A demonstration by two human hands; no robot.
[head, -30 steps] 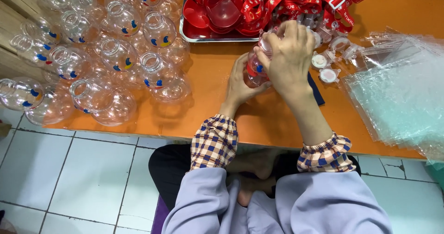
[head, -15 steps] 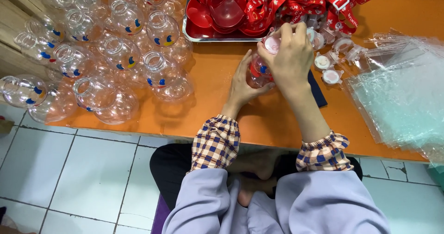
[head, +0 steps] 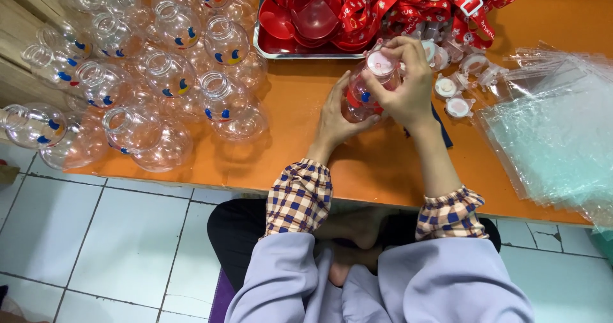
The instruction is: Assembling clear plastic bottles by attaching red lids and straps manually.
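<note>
Hands meet over the orange desk (head: 300, 163), and the small clear bottle (head: 365, 90) sits right between them, just in front of the metal tray (head: 268, 49). The left hand (head: 337, 115) cups the bottle's rounded body from the side, grip closed around it. The right hand (head: 408, 83) comes over the top, fingers (head: 377, 86) clenched at the neck, where a pale pink cap (head: 382, 62) shows. Something red fills the lower part of the bottle; what it is cannot be told.

Behind the bottle, the tray is piled high: red translucent bowl-shaped pieces (head: 306, 10) stacked on its left side, red lanyard straps (head: 415, 7) heaped over its right and spilling past the rim.

Off to the person's left, a big crowd of empty clear bottles (head: 166, 74) covers the desk, round-bodied, open-necked, each marked with small blue and yellow spots. Some stand, some lie tipped on their sides, all touching one another, nothing visible inside them.

Just beside the right hand, a few small white caps (head: 456, 96) lie loose on the desk, pink centres facing up. Further right, a sheaf of clear plastic bags (head: 555, 138) lies flat and reaches the desk's edge.

Checked cuffs (head: 300, 195) and lilac sleeves (head: 383, 284) fill the near view, above a tiled floor (head: 96, 246).
</note>
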